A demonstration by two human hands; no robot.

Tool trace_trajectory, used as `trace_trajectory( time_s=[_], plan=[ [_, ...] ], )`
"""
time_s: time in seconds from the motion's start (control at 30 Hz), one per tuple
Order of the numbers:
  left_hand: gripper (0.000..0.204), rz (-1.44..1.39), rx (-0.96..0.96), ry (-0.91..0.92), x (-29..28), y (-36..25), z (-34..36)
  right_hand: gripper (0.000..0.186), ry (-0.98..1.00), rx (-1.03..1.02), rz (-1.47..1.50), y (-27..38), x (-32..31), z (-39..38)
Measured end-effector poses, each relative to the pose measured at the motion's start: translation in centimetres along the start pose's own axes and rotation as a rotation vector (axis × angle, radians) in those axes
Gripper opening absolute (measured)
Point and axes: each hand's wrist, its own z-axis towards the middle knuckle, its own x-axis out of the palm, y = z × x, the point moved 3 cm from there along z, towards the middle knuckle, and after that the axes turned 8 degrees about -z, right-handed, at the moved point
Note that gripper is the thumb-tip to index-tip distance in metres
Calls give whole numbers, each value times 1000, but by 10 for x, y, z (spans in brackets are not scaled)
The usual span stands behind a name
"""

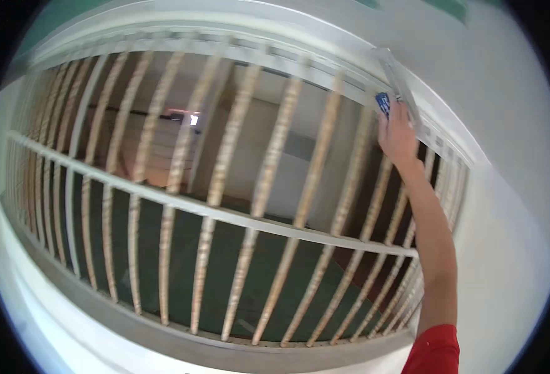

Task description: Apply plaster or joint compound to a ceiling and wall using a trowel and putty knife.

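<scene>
My right hand point(398, 138) is raised toward the upper right corner of a barred window opening. Its fingers are closed around the handle of what looks like a plastering trowel. The trowel's long, flat grey blade point(395, 75) slants along the upper edge of the opening, near the white wall point(474, 106). A blue part with printing point(382, 104) sticks out beside my fingers. Whether the blade touches the wall I cannot tell. My right arm reaches up from the lower edge in a red sleeve point(436, 350). My left hand is out of the picture.
Several upright bars point(231, 149), blotched tan and white, fill the window, joined by a white crossbar point(225, 215). A sill point(244, 355) runs below. Beyond the bars lie a dark green floor point(225, 287) and a room with a bright light point(194, 119).
</scene>
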Motion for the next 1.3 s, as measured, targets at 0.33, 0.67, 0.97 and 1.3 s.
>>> trace_trajectory(
  time_s=[0.33,0.67,0.97,1.3],
  plan=[
    [31,-43,229,-9,-49,96,20,31,14,-235,181,301,18,216],
    [35,-210,86,-110,-86,88,-48,26,28,-187,232,446,33,304],
    [38,-150,-4,-240,-99,90,-54,29,40,11,125,410,61,282],
    [37,-120,50,-215,-96,106,-24,42,-53,82,-163,234,46,166]
  ],
)
